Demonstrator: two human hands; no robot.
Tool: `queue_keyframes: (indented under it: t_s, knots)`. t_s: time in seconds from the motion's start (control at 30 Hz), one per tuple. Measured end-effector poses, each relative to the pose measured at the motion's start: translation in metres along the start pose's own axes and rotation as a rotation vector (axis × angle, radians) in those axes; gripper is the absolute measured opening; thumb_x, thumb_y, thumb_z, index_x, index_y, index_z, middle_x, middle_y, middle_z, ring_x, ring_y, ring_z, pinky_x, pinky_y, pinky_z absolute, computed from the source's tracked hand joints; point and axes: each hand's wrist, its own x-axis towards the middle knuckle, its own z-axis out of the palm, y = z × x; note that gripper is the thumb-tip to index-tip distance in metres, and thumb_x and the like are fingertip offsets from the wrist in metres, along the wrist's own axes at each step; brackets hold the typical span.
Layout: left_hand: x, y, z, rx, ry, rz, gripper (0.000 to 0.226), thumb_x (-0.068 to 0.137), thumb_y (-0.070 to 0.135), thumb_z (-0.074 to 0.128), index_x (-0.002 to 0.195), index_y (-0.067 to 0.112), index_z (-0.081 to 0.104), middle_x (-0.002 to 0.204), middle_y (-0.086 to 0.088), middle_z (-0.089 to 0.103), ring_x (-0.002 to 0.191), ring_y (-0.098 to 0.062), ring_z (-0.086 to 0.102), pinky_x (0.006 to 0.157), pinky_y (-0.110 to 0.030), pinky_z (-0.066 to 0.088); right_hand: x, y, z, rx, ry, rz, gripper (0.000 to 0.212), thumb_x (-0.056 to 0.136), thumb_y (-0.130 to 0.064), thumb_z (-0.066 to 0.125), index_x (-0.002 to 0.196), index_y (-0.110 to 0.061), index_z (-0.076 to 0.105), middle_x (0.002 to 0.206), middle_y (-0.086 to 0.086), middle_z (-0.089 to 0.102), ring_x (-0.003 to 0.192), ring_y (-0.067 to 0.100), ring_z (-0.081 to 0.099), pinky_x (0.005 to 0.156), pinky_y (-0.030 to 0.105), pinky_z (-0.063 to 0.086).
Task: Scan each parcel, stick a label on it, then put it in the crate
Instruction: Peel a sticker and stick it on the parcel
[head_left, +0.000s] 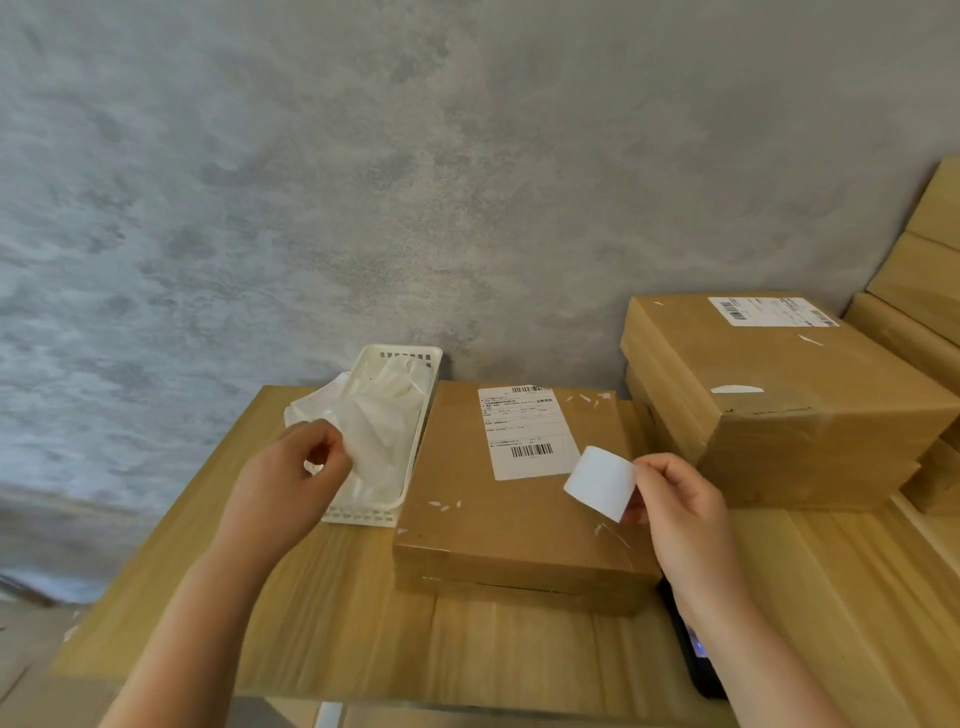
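Two bare hands were at work over the pale wooden table (322, 613), and I could follow the job from left to right. The left hand (296, 467) was curled at the near end of a white slotted plastic basket (363, 512), fingers pinched together on a scrap of the thin translucent backing paper (379, 431) that filled it; it looked to be dropping off peeled waste.

Just beside the basket lay the flat brown cardboard parcel (498, 530), already carrying a printed white shipping label (524, 431) with barcodes. Over its right edge the right hand (680, 514) held a small blank white sticker (602, 480), curled, clamped between thumb and fingertips by one edge, not yet touching the cardboard.

Under that wrist a dark handheld scanner (696, 654) rested at the table edge. Farther right stood a stack of larger brown cartons (779, 415), the top one labelled as well. No crate showed from where I stood.

I judged this the labelling step. The next move called for bringing the sticker down flat on a bare patch of the parcel, clear of the printed barcodes, and smoothing it so the curl did not lift a corner.
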Motion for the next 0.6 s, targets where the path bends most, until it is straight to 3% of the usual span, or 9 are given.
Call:
queue_keyframes:
  t_s: [0.07,0.13,0.33,0.43,0.6]
  knots:
    - [0.006,-0.010,-0.001,0.071,-0.030,-0.014,0.018,0.091,0.020,0.055,0.073,0.020,0.057,0.076,0.005,0.060,0.062,-0.011,0.052,0.057,-0.029,0.040,-0.001,-0.002,0.006,-0.012,-0.035,-0.010,0.015,0.100,-0.012,0.053,0.090,-0.009,0.064,0.085,0.005,0.065,0.069,0.001,0.061,0.050,0.011,0.046]
    - [0.011,-0.016,0.003,0.134,-0.024,-0.010,0.018,0.091,0.022,0.055,0.073,0.021,0.055,0.076,0.005,0.059,0.066,-0.014,0.054,0.058,-0.032,0.041,-0.001,-0.003,0.011,-0.019,-0.061,-0.024,0.015,0.100,-0.012,0.053,0.089,-0.010,0.063,0.085,0.003,0.065,0.066,-0.004,0.061,0.050,0.011,0.047]
    - [0.021,-0.024,0.025,0.257,-0.037,0.068,0.016,0.090,0.026,0.060,0.075,0.024,0.056,0.076,0.009,0.059,0.072,-0.010,0.054,0.059,-0.030,0.046,-0.002,-0.006,0.022,-0.047,-0.115,-0.035,0.014,0.100,-0.015,0.054,0.090,-0.017,0.063,0.087,-0.004,0.067,0.067,-0.001,0.064,0.054,0.021,0.048]
    - [0.021,-0.023,0.034,0.260,-0.038,0.079,0.011,0.088,0.028,0.066,0.085,0.023,0.056,0.083,0.010,0.059,0.073,-0.012,0.057,0.065,-0.038,0.053,-0.002,-0.009,0.023,-0.042,-0.129,-0.039,0.015,0.100,-0.014,0.053,0.088,-0.016,0.063,0.084,-0.005,0.067,0.063,-0.001,0.062,0.053,0.020,0.046]
    - [0.019,-0.031,0.042,0.334,-0.002,0.151,0.025,0.083,0.021,0.073,0.099,0.022,0.054,0.095,0.010,0.057,0.085,-0.016,0.055,0.068,-0.031,0.046,-0.002,-0.011,0.022,-0.050,-0.149,-0.050,0.015,0.100,-0.013,0.053,0.089,-0.012,0.063,0.084,-0.005,0.066,0.063,-0.001,0.062,0.052,0.017,0.046]
